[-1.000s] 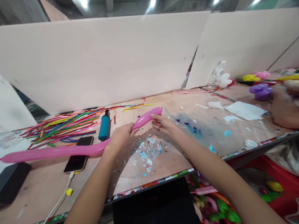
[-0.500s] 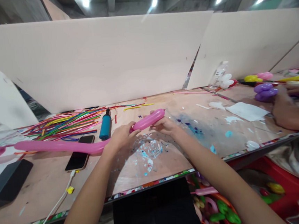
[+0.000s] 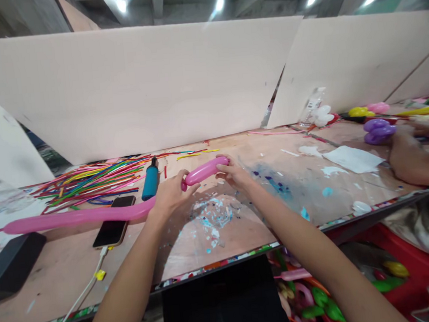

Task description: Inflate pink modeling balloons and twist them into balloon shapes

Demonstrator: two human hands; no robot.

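Note:
A long pink modelling balloon [image 3: 80,218] stretches from the left side of the table, over the phone, to my hands. My left hand [image 3: 174,189] is closed round it where a small twist divides off a short sausage-shaped section. That section spans the gap between both hands, slightly raised at its right end. With thumb and fingers, my right hand [image 3: 232,171] pinches the section's right tip. Left of my left hand stands a teal hand pump [image 3: 150,180] with a black nozzle. Blue and white scraps [image 3: 214,216] litter the tabletop beneath my hands.
Uninflated balloons [image 3: 96,181] lie in a pile at the back left. A phone [image 3: 115,222] with a cable and a black box [image 3: 15,266] sit at left. On the right, a co-worker's hand [image 3: 403,144] holds a purple balloon shape [image 3: 379,131]. White panels [image 3: 148,91] rise behind.
The short section between my hands has shifted slightly left, and its right tip is now bent in under my right fingers. The balloon's long left part has slid lower and further left.

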